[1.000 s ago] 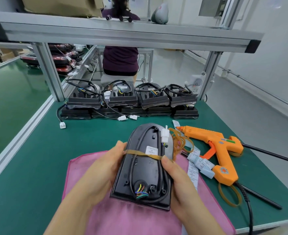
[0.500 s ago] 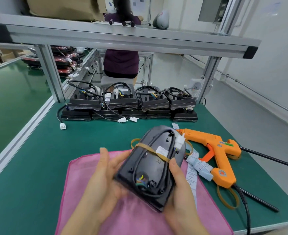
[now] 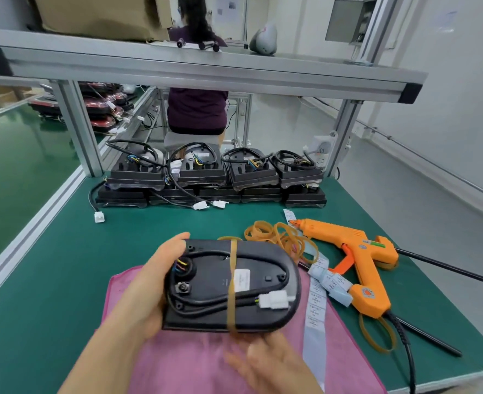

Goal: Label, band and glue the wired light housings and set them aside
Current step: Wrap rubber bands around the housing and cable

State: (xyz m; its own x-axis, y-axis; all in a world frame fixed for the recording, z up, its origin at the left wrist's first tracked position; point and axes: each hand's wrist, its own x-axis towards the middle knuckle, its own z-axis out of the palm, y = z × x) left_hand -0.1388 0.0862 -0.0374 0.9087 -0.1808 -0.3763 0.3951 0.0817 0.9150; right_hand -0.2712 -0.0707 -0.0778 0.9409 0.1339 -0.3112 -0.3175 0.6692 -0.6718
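1. Housing (image 3: 263, 317) has swung round in the last second. It stood narrow end away from you; now it lies sideways over the pink cloth (image 3: 177, 365), rounded end at 3 o'clock, wire entry at 9.
2. Your left hand (image 3: 146, 291) grips the 9 o'clock end, fingers (image 3: 177, 240) curled over the far corner. Your right hand (image 3: 265, 362) has dropped to the 6 o'clock edge.
3. Rubber band (image 3: 232, 280) crosses the middle over the cable (image 3: 203, 305), with the label (image 3: 241, 280) just beside it and the white connector (image 3: 274, 300) at 4 o'clock. Label and band look done, so glue is likely next. Glue gun (image 3: 359, 260) lies untouched at 3 o'clock on the tabletop (image 3: 50, 280).
4. Hard to see: your right hand is motion-blurred, so I can't tell whether its fingers hold the housing. Label print is unreadable, the housing's underside is hidden, and the gun's cord (image 3: 407, 351) is cut off at the bottom.
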